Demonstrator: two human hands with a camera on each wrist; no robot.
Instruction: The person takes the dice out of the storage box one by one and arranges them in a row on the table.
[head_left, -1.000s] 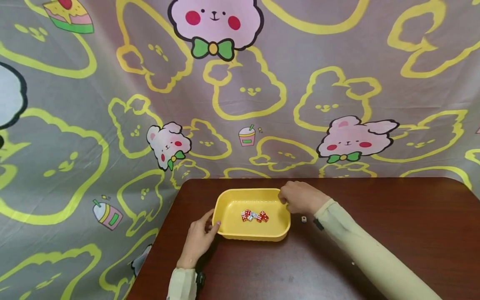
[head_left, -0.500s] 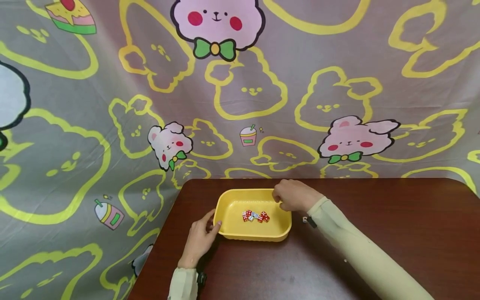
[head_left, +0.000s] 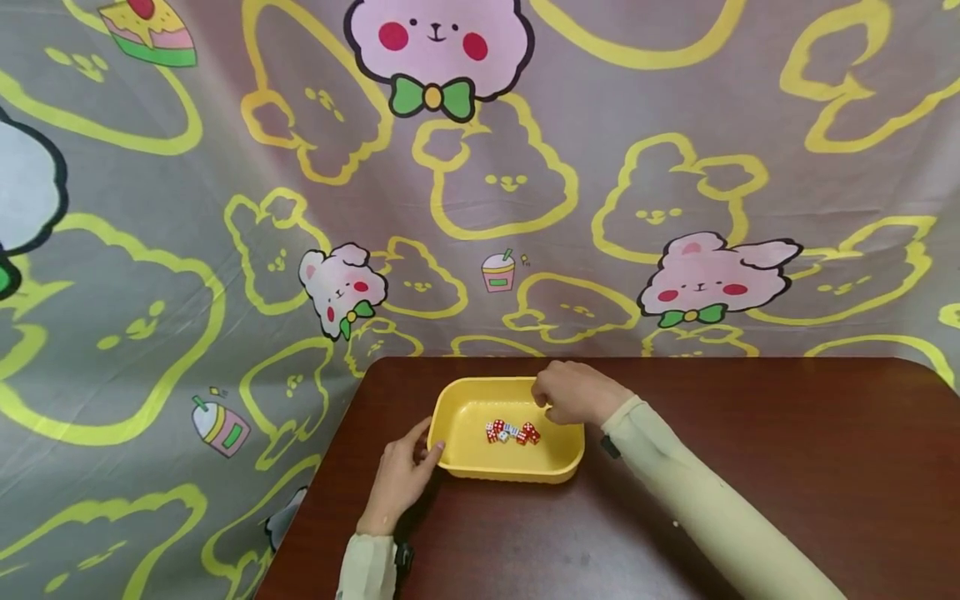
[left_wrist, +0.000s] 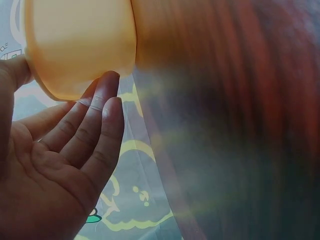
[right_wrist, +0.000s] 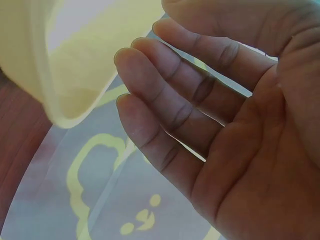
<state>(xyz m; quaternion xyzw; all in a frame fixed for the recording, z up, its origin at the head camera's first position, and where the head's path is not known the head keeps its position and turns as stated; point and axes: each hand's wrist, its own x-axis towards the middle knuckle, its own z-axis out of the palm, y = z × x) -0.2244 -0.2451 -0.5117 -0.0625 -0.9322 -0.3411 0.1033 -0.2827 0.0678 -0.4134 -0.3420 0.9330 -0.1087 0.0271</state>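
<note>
A yellow plastic tray [head_left: 501, 476] stands on the dark wooden table, with several red and white dice [head_left: 512, 432] clustered on its floor. My left hand [head_left: 402, 477] grips the tray's left end, thumb over the rim and fingers outside; the left wrist view shows these fingers [left_wrist: 110, 90] against its outer wall. Over the tray's back right corner is my right hand [head_left: 581, 392], its fingertips inside the rim outline in the head view. In the right wrist view its fingers [right_wrist: 145, 75] are loosely bent beside the tray wall, and nothing shows between them.
The brown tabletop [head_left: 787, 442] extends far to the right and toward the front. Behind and to the left hangs a grey cloth [head_left: 555, 225] printed with cartoon animals. My right sleeve [head_left: 697, 483] crosses the table to the right of the tray.
My right hand has moved left from the tray's right rim to over its back right part. The sleeve now covers a die on the table beside the tray. My left hand stays put.
</note>
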